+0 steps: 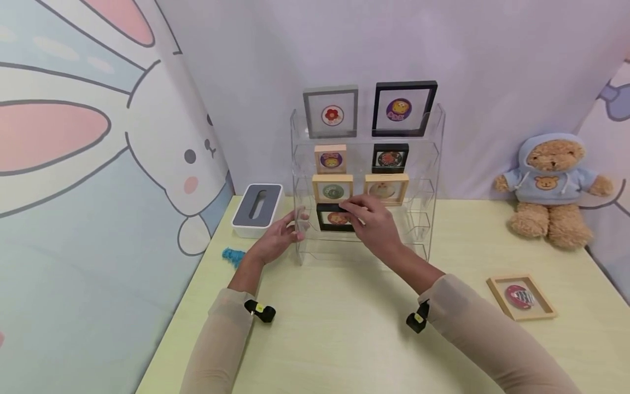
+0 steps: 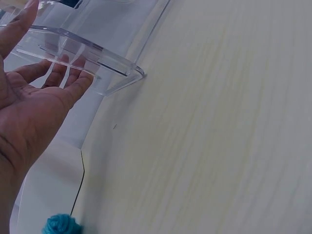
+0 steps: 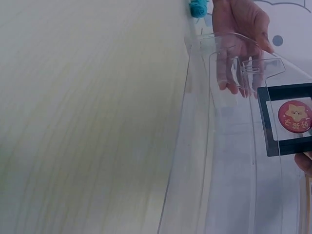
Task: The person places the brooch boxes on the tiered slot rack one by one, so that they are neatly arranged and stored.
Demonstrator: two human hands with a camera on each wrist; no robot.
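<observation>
In the head view my right hand point(image 1: 376, 225) pinches the top right part of a small black picture frame point(image 1: 327, 219) in a low tier of a clear acrylic rack point(image 1: 339, 249). A round red badge with a yellow star point(image 3: 295, 117) shows inside this frame in the right wrist view. Only a fingertip or two of that hand appear there, at the frame's edge. My left hand point(image 1: 276, 239) rests against the rack's left side panel, its fingers fairly straight and spread. Through the clear plastic, the left wrist view shows its fingers point(image 2: 78, 87) at the panel.
Other framed badges stand on the higher tiers, including a grey frame point(image 1: 332, 134) and a larger black frame point(image 1: 404, 132). Left of the rack are a tissue box point(image 1: 257, 203) and blue yarn point(image 1: 233, 256). A wooden frame point(image 1: 523, 297) and teddy bear point(image 1: 548, 189) occupy the right.
</observation>
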